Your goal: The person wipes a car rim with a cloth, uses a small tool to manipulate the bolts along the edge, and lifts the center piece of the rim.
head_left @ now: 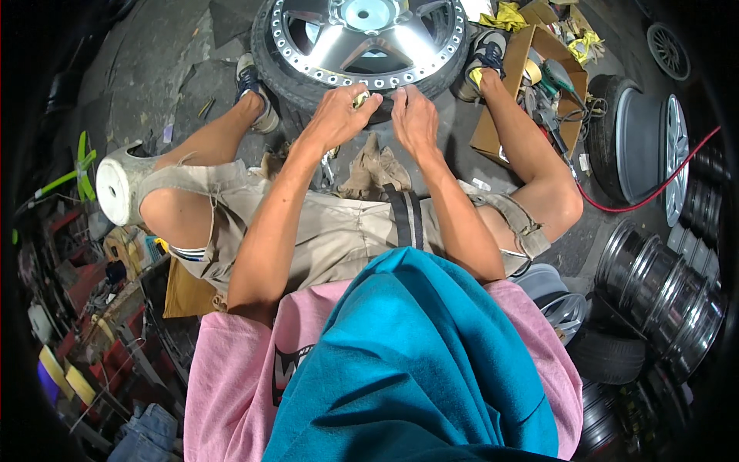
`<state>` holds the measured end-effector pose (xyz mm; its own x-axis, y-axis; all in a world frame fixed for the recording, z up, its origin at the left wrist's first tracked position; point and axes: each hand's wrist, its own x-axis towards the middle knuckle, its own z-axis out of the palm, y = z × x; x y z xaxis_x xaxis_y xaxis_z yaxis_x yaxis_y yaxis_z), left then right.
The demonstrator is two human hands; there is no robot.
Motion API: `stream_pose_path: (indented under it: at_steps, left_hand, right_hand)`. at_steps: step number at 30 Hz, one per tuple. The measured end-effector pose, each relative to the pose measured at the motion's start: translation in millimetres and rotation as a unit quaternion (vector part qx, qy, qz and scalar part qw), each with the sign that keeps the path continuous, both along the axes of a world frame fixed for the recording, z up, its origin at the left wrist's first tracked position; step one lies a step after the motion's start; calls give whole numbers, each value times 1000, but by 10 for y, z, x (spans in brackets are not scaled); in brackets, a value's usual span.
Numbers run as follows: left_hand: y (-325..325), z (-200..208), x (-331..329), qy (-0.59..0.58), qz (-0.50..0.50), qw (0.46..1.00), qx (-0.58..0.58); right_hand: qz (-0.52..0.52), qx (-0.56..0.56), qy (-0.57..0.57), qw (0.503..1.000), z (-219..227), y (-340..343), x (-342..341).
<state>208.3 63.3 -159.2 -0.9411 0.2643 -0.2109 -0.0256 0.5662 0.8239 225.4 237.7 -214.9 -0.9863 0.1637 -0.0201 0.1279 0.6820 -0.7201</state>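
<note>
In front of me between my feet lies a polished alloy wheel with a ring of bolts or bolt holes around its lip. A black tyre surrounds it. My left hand is closed at the wheel's near edge. Something small and yellowish shows between its thumb and fingers, too small to name. Just to its right, my right hand has its fingertips pinched together at the bolt ring. Whatever those fingers hold, if anything, is hidden.
A cardboard box with power tools stands by my right foot. Farther right are another tyred wheel, a red hose and stacked chrome rims. A white bucket sits at my left knee, and brown gloves or rags lie between my legs.
</note>
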Motion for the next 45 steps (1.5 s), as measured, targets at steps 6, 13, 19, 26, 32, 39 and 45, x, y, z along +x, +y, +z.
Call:
stream_pose_path:
  at_steps: [6,13,19,26,32,39,45]
  left_hand:
    - [-24,139,-12,-44,-3,999,-6]
    - [-61,88,13,-23,13,999,-27]
    - [-271,-160,-21,-90,-56,994,-32]
    - [-299,-78,50,19,-141,982,-127]
    - [-133,43,1,-200,65,972,109]
    - [-233,-123,-15,-149,109,975,125]
    - [-174,-215,-26,-138,102,949,266]
  right_hand:
    - [-20,7,42,999,133,-7,47]
    - [17,30,116,993,47,6,3]
    - [39,66,96,992,-12,-30,-61]
    - [-14,-48,118,992,-87,1,84]
    - [-123,-215,-14,969,-278,93,48]
    - [-23,-481,-222,848,87,42,103]
    - [99,-427,-75,896,130,-64,127]
